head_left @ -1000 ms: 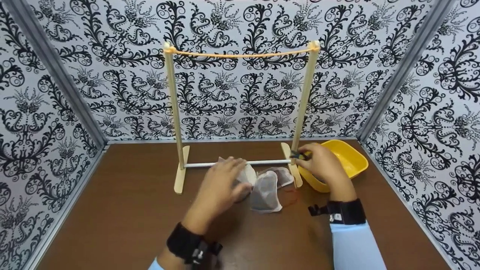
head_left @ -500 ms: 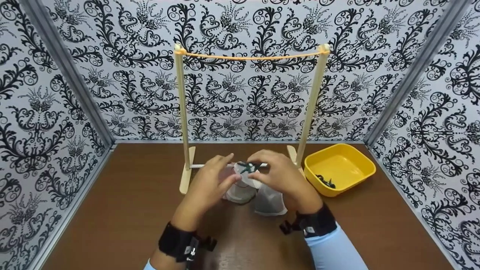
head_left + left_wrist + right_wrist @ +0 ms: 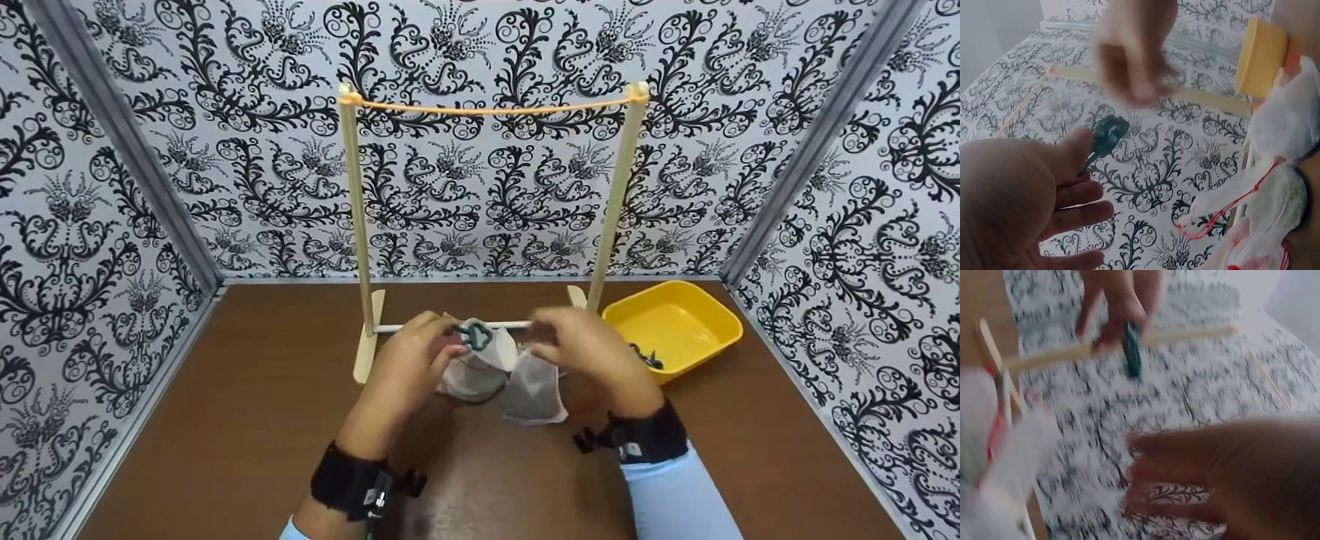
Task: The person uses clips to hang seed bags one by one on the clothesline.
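My left hand (image 3: pixel 401 367) pinches a dark green plastic clip (image 3: pixel 1107 136) between thumb and fingers, above the white mesh pouches. The clip (image 3: pixel 478 335) shows as a looped outline in the head view. Just to the right, my right hand (image 3: pixel 589 352) holds nothing visible; its fingers look fairly straight in the right wrist view, though blurred. Below the hands lie a mesh pouch (image 3: pixel 534 394) and a fuller one (image 3: pixel 471 382) with something pale green inside. Red drawstrings (image 3: pixel 1241 196) show on the pouches in the left wrist view.
A wooden frame with two posts (image 3: pixel 619 195) stands behind the hands, an orange cord (image 3: pixel 491 112) strung across its top and a white rod (image 3: pixel 390 328) low down. At right sits a yellow basin (image 3: pixel 694 322) with more dark clips (image 3: pixel 649 358). Patterned walls enclose the brown table (image 3: pixel 247 420).
My right hand brought dark green clips from the basin to my left hand, then drew away rightward. One clip now stays in my left hand, which earlier lay over the pouches.
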Demonstrator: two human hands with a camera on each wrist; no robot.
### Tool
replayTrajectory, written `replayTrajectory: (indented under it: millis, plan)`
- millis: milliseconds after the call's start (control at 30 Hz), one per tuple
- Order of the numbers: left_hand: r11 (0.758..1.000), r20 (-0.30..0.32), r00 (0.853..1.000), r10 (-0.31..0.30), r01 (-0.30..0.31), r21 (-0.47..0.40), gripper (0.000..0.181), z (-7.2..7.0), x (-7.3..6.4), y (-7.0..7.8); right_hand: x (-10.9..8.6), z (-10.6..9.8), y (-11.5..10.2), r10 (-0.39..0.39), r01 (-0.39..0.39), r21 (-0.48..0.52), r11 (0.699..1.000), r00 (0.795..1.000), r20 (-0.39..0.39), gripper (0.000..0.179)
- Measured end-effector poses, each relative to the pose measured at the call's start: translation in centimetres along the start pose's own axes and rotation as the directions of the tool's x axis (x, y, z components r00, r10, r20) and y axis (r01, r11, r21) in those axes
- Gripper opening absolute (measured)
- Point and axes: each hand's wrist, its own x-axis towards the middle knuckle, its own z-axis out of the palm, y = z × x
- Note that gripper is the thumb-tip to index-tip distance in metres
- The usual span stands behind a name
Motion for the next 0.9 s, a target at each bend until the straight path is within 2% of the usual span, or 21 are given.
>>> replayTrajectory:
  millis: [33, 100, 167, 267, 333, 367, 400, 433, 533, 600, 700, 900]
  plan:
    - [1.000, -0.022, 1.000, 0.008, -0.008, 0.023, 0.035, -0.1, 0.0, -0.2, -0.2, -0.1, 0.7, 0.058, -0.057, -0.026, 0.998, 0.997, 0.051, 0.023]
    - [0.997, -0.073, 0.997, 0.032, -0.027, 0.071, 0.031, -0.2, -0.1, -0.5, -0.6, 0.1, 2.1, 0.173, -0.165, -0.062, 0.984, 0.973, 0.152, 0.011]
    - [0.990, -0.130, 0.989, 0.074, -0.058, 0.127, 0.026, -0.2, -0.2, -0.9, -0.9, 0.6, 3.4, 0.258, -0.256, -0.040, 0.966, 0.934, 0.247, 0.009]
    - [0.975, -0.197, 0.971, 0.134, -0.094, 0.200, 0.018, -0.2, -0.3, -1.2, -1.1, 1.5, 4.7, 0.350, -0.399, 0.051, 0.915, 0.853, 0.387, 0.012]
    - [0.966, -0.222, 0.961, 0.163, -0.110, 0.233, 0.016, -0.1, -0.4, -1.3, -1.1, 2.1, 5.2, 0.379, -0.451, 0.076, 0.889, 0.819, 0.432, 0.010]
    - [0.962, -0.230, 0.958, 0.173, -0.114, 0.247, 0.015, -0.1, -0.4, -1.3, -1.0, 2.3, 5.4, 0.389, -0.461, 0.070, 0.885, 0.813, 0.433, 0.011]
    - [0.958, -0.237, 0.954, 0.184, -0.120, 0.260, 0.014, -0.1, -0.4, -1.3, -0.8, 2.5, 5.6, 0.394, -0.458, 0.064, 0.887, 0.821, 0.413, 0.012]
    - [0.955, -0.241, 0.952, 0.191, -0.123, 0.270, 0.013, -0.1, -0.4, -1.3, -0.6, 2.7, 5.8, 0.395, -0.440, 0.039, 0.897, 0.839, 0.374, 0.018]
    - [0.949, -0.254, 0.946, 0.203, -0.127, 0.288, 0.009, -0.2, -0.5, -1.3, 0.3, 3.1, 6.2, 0.367, -0.370, -0.025, 0.929, 0.910, 0.191, 0.027]
    - [0.948, -0.259, 0.944, 0.205, -0.126, 0.292, 0.006, -0.2, -0.5, -1.2, 0.9, 3.5, 6.4, 0.338, -0.335, -0.051, 0.941, 0.937, 0.087, 0.026]
    - [0.948, -0.261, 0.945, 0.199, -0.119, 0.295, 0.003, -0.2, -0.5, -1.2, 1.2, 4.1, 6.9, 0.297, -0.295, -0.065, 0.953, 0.955, 0.022, 0.020]
    - [0.951, -0.271, 0.943, 0.191, -0.110, 0.290, 0.004, -0.2, -0.5, -1.1, 1.4, 4.7, 7.6, 0.291, -0.292, 0.006, 0.957, 0.955, 0.065, 0.015]
